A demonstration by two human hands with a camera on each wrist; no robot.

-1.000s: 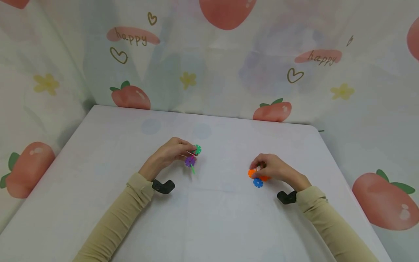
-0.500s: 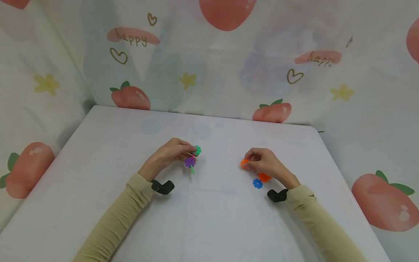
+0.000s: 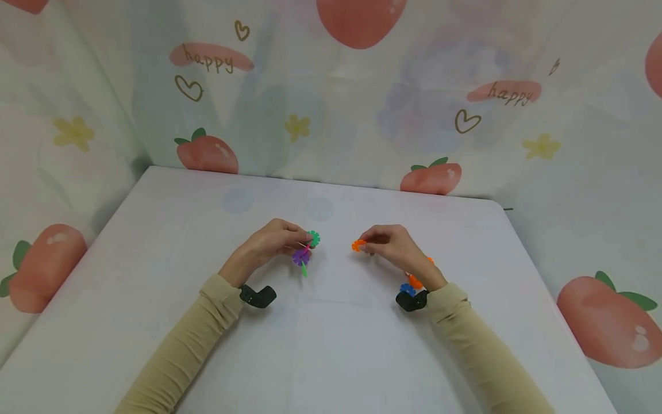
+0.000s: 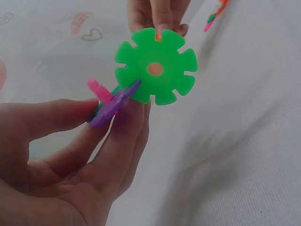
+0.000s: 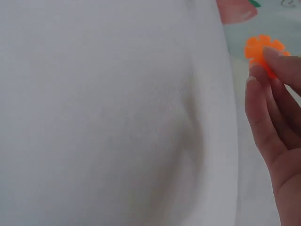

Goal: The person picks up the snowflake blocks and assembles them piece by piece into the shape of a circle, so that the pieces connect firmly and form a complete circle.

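My left hand (image 3: 276,237) pinches a joined cluster of toothed plastic snowflake discs between thumb and fingers, held over the table. In the left wrist view a bright green disc (image 4: 176,59) faces the camera, slotted into a purple disc (image 4: 110,110). A pink disc (image 4: 99,89) and a teal disc (image 3: 315,238) join on near the thumb. Just to the right, my right hand (image 3: 394,246) pinches a single orange snowflake disc (image 3: 357,246) between thumb and fingertips. That orange disc (image 5: 261,47) shows nearly face-on in the right wrist view, and a gap separates it from the cluster.
Under my right wrist lie more discs, a blue disc (image 3: 406,287) and an orange piece (image 3: 415,282), partly hidden by the arm and the black wrist camera (image 3: 412,301). The white table (image 3: 331,356) meets a printed cloth backdrop (image 3: 341,115) behind.
My right hand has picked an orange disc from the small group at right and carried it left toward the cluster. The left hand stays nearly still.
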